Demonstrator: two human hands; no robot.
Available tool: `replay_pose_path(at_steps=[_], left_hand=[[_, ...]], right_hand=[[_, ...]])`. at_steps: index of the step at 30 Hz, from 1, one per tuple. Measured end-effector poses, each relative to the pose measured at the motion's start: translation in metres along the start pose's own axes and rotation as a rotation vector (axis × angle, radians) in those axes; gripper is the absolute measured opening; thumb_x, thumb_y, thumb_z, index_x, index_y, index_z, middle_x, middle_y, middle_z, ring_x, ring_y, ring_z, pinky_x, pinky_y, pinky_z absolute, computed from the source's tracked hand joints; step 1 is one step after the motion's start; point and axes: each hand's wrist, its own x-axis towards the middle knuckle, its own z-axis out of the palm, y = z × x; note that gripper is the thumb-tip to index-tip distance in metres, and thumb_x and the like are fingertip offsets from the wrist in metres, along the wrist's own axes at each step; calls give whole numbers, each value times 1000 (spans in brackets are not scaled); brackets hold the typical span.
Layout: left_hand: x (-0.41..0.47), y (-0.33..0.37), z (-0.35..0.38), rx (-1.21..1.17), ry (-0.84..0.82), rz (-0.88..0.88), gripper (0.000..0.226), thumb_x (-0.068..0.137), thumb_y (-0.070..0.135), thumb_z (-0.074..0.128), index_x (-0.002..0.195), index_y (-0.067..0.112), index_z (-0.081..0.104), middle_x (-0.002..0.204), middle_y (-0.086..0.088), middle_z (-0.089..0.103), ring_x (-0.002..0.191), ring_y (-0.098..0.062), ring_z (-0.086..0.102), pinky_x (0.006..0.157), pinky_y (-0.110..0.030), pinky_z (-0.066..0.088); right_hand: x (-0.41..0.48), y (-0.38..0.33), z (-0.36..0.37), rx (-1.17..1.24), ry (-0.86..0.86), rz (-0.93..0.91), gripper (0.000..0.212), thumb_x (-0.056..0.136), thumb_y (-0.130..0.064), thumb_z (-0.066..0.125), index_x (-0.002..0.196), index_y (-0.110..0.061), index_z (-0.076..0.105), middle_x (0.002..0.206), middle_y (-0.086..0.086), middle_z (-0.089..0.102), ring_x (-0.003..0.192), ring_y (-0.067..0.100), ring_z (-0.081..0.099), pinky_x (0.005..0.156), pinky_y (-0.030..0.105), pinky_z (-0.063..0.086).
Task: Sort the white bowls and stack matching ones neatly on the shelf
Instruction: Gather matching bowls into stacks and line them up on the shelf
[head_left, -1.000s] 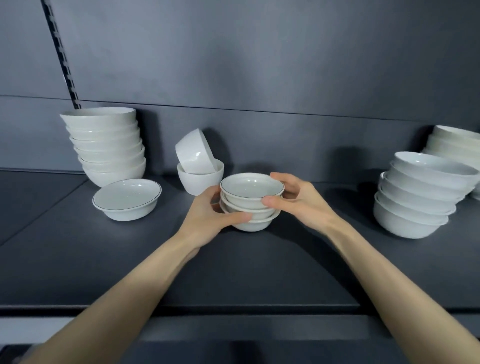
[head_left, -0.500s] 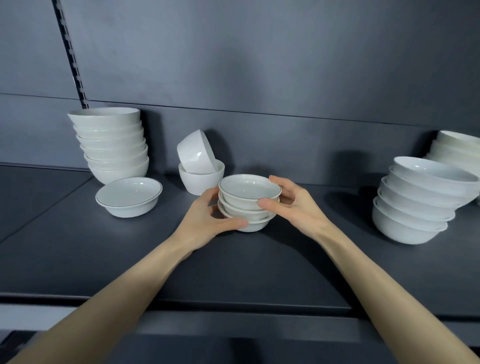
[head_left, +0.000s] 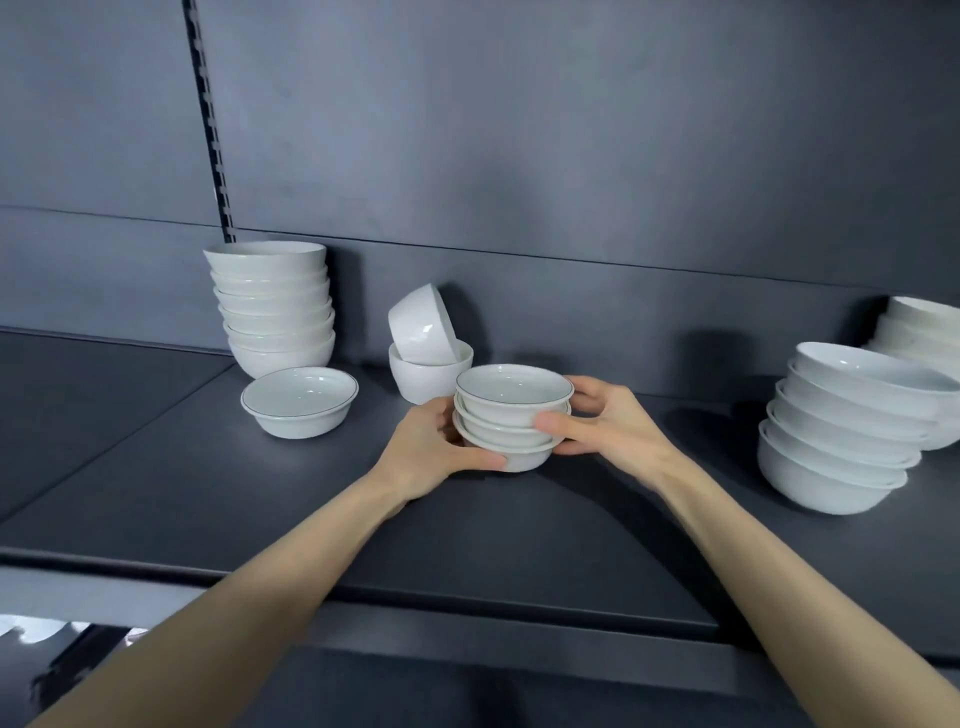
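From my end: both hands are on the small stack (head_left: 511, 415) of 3 dark-rimmed bowls, approx mid shelf (head_left: 208, 493). The left hand (head_left: 431, 452) is curled round the lower bowls, w/ the thumb across the front of the btm one. The right hand (head_left: 608, 421) grips the other side, thumb on the front, fingers behind. Can't tell if the stack's base touches the shelf. A matching single bowl (head_left: 300, 400) sits apart to the left, in front of a tall stack (head_left: 272, 306) at the back wall. Just behind my stack is a deep bowl (head_left: 426, 376) w/ a tilted bowl (head_left: 422, 325) in it. Well to the right is a leaning stack (head_left: 841, 431) of wider bowls, w/ another pile (head_left: 924, 332) behind it.
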Motion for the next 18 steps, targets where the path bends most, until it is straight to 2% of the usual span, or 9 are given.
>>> replay_pose_path(at_steps=[4,7,10,15,18], left_hand=[[-7,11,-27,1,69,42,58,59,6,90,109,16,64,104,4,73,96,-10,69,83,-19,53],[-16,21,-56,-16,118,72,53,59,1,88,101,20,63,100,5,72,90,-3,69,74,-12,51],[-23,23,-90,-23,152,86,52,61,-3,86,103,17,62,98,6,71,81,4,67,69,-8,49],[-27,12,-157,-25,175,45,64,60,1,87,115,13,56,103,3,70,93,-7,68,68,-9,51],[-20,1,-192,-21,159,30,65,59,-2,87,115,11,55,102,0,71,94,-10,68,69,-12,53]], right_hand=[[4,-26,16,1,-16,-55,44,80,-12,76,122,-16,62,109,3,73,98,13,70,76,31,60],[10,-49,39,13,-40,-110,39,80,-11,76,117,-19,63,107,2,73,95,11,70,73,28,60],[19,-68,71,15,-62,-146,37,81,-11,76,114,-21,63,106,1,73,93,7,70,69,25,59],[42,-82,132,38,-47,-125,38,80,-14,77,116,-19,64,109,4,71,95,11,70,76,32,61],[54,-85,167,65,-39,-111,41,81,-13,76,120,-14,62,108,3,71,92,8,69,73,25,60]])
